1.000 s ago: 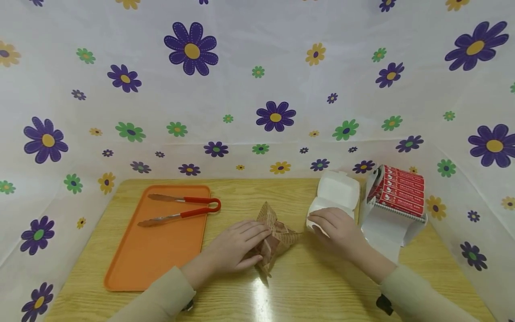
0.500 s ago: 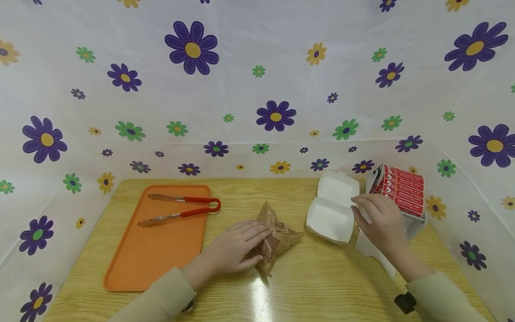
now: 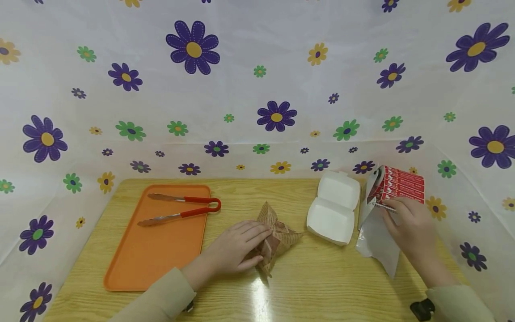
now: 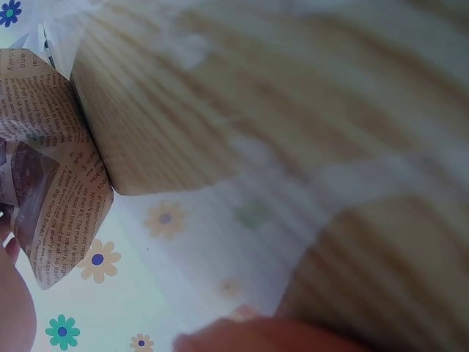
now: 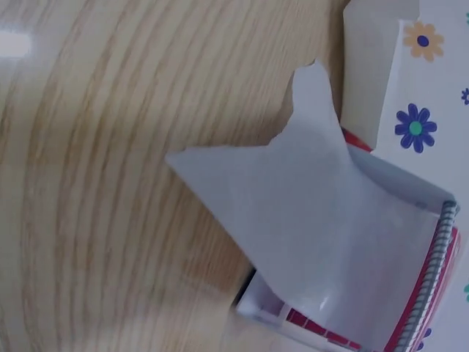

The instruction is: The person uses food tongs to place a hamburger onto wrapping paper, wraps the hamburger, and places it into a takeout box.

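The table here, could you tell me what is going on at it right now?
A person's left hand rests on a food item wrapped in newsprint paper. Their right hand reaches to the red film dispenser box, a sheet hanging out. An open white clamshell box lies between; red tongs sit on the orange tray.

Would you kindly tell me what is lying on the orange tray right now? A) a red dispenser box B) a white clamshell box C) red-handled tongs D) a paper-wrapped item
C: the red-handled tongs lie on the orange tray, while the white clamshell box and the paper-wrapped item sit off it on the wooden table.
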Demonstrator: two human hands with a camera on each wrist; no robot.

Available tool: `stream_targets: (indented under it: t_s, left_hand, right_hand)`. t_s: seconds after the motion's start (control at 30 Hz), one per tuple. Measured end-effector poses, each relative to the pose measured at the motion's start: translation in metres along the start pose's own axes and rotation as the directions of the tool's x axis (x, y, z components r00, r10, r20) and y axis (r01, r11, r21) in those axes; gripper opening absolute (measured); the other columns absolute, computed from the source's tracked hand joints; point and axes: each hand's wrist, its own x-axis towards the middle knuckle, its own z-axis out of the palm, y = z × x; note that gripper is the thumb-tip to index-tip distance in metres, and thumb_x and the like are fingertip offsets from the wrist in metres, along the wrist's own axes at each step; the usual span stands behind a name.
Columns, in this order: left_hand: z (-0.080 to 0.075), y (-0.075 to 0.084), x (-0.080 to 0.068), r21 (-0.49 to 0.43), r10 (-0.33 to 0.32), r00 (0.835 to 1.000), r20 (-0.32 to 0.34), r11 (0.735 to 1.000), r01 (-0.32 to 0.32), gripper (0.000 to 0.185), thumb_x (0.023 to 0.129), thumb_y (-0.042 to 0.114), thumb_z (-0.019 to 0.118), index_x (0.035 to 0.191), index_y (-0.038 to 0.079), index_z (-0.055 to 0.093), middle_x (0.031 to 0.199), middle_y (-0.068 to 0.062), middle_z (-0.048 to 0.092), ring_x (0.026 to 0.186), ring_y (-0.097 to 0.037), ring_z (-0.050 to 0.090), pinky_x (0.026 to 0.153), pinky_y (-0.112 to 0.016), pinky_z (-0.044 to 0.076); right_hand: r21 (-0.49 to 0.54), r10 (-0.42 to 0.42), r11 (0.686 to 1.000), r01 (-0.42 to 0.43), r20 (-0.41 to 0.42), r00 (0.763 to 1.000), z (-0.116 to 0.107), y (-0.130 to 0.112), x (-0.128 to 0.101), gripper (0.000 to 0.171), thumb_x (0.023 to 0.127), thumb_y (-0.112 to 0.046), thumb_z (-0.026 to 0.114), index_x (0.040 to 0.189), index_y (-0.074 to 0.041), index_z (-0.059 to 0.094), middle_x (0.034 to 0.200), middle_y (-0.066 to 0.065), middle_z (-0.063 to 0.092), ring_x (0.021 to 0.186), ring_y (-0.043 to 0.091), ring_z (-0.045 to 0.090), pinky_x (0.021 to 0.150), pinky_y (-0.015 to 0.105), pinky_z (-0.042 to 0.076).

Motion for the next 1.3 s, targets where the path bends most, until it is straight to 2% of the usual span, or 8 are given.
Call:
stream_targets:
  t_s: [0.1,0.23,0.33,0.43,0.77,0.97,1.17,1.3]
  left_hand:
    - [0.001,0.0,0.0,0.01,0.005,1.0,-0.002,1.0,-0.005,0.065,0.101,0.045,0.066,0.154,0.009,0.054,0.154,-0.006,0.062,0.143,-0.023,0.058,0.125,-0.041,0.046]
    - [0.001,0.0,0.0,0.011,0.006,1.0,-0.006,1.0,-0.006,0.066,0.101,0.046,0.066,0.154,0.009,0.055,0.154,-0.006,0.062,0.143,-0.023,0.058,0.125,-0.04,0.045]
    - [0.004,-0.001,0.0,0.006,0.011,1.0,-0.019,1.0,-0.011,0.066,0.1,0.046,0.066,0.153,0.008,0.056,0.153,-0.006,0.062,0.142,-0.024,0.059,0.124,-0.042,0.047]
    - [0.006,-0.001,-0.001,0.001,0.014,0.999,-0.03,1.0,-0.014,0.065,0.1,0.045,0.066,0.152,0.008,0.057,0.152,-0.007,0.063,0.142,-0.024,0.059,0.123,-0.043,0.048]
    - [0.006,-0.001,-0.002,0.0,0.006,1.0,-0.02,1.0,-0.006,0.064,0.102,0.046,0.063,0.154,0.009,0.055,0.154,-0.005,0.062,0.142,-0.023,0.059,0.123,-0.043,0.048]
    - [0.005,-0.001,-0.002,-0.003,-0.006,1.0,-0.004,1.0,0.006,0.065,0.102,0.045,0.064,0.155,0.009,0.054,0.155,-0.004,0.061,0.143,-0.022,0.058,0.124,-0.043,0.047]
    - [0.005,-0.001,-0.002,0.004,-0.005,1.0,-0.003,1.0,0.005,0.065,0.101,0.045,0.065,0.155,0.009,0.053,0.155,-0.004,0.06,0.144,-0.022,0.057,0.125,-0.042,0.046]
    - [0.005,-0.001,-0.002,0.007,-0.006,1.0,0.003,1.0,0.006,0.065,0.102,0.045,0.064,0.156,0.01,0.052,0.156,-0.004,0.06,0.144,-0.022,0.057,0.125,-0.042,0.045]
  right_hand:
    - [0.002,0.019,1.0,-0.019,-0.003,1.0,-0.001,0.004,-0.003,0.025,0.085,-0.013,0.074,0.101,0.007,0.074,0.093,0.022,0.075,0.088,0.042,0.068,0.086,0.034,0.046]
    - [-0.015,0.025,1.0,-0.024,0.026,0.999,-0.001,0.008,-0.006,0.024,0.08,-0.004,0.079,0.101,0.008,0.074,0.092,0.022,0.074,0.087,0.041,0.068,0.084,0.038,0.049]
    - [-0.032,0.028,0.999,-0.027,0.05,0.998,-0.001,0.011,-0.006,0.024,0.081,-0.002,0.079,0.102,0.008,0.074,0.093,0.022,0.075,0.087,0.041,0.068,0.08,0.047,0.053]
    - [-0.046,0.038,0.998,-0.035,0.064,0.997,0.001,0.014,-0.007,0.023,0.081,0.0,0.08,0.103,0.007,0.074,0.095,0.022,0.076,0.088,0.042,0.069,0.08,0.051,0.056]
    - [-0.072,-0.006,0.997,0.012,0.071,0.997,0.004,0.023,-0.01,0.018,0.084,-0.002,0.075,0.1,0.007,0.075,0.093,0.023,0.076,0.087,0.043,0.07,0.079,0.055,0.059]
    - [-0.083,-0.007,0.996,0.014,0.082,0.997,0.006,0.023,-0.011,0.019,0.082,0.002,0.077,0.101,0.007,0.075,0.094,0.023,0.076,0.09,0.043,0.07,0.081,0.057,0.06]
    - [-0.11,0.021,0.994,-0.009,0.111,0.994,0.007,0.022,-0.009,0.023,0.081,0.005,0.081,0.103,0.008,0.077,0.099,0.024,0.078,0.091,0.044,0.072,0.083,0.06,0.062]
    - [-0.095,0.075,0.993,-0.063,0.128,0.989,0.006,0.021,-0.004,0.021,0.08,0.006,0.084,0.1,0.008,0.078,0.096,0.025,0.077,0.089,0.044,0.07,0.082,0.06,0.06]
